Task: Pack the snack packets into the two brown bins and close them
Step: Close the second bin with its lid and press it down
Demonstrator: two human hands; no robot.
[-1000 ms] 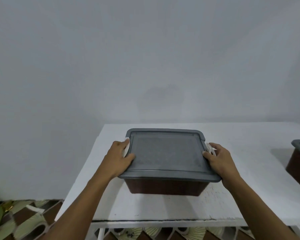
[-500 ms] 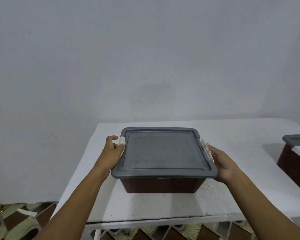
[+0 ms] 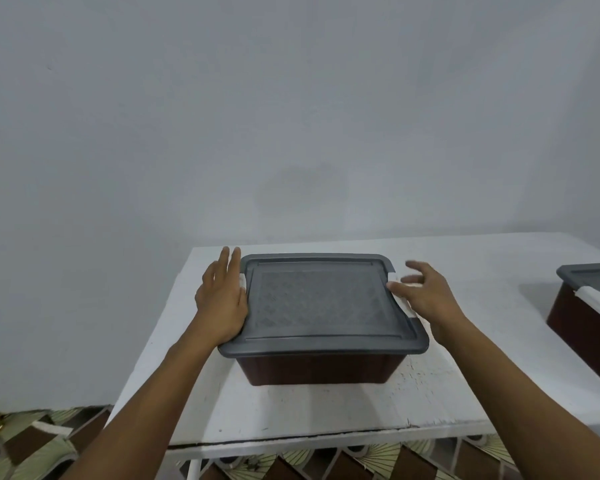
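Observation:
A brown bin point(image 3: 321, 368) with a grey lid point(image 3: 321, 303) on it stands near the left end of the white table point(image 3: 430, 403). My left hand point(image 3: 220, 301) lies flat against the lid's left edge, fingers straight, over the white latch. My right hand point(image 3: 421, 296) hovers at the lid's right edge with fingers spread, holding nothing; its motion blurs the fingertips. A second brown bin point(image 3: 582, 323) with a grey lid and a white latch sits at the right edge of the view. No snack packets are visible.
A plain grey-white wall point(image 3: 291, 116) rises right behind the table. The table's front edge runs along the bottom, with a patterned floor point(image 3: 32, 445) below and to the left.
Both hands have let go of the bin's side latches and opened. The left now rests flat on the lid's edge; the right has lifted away slightly.

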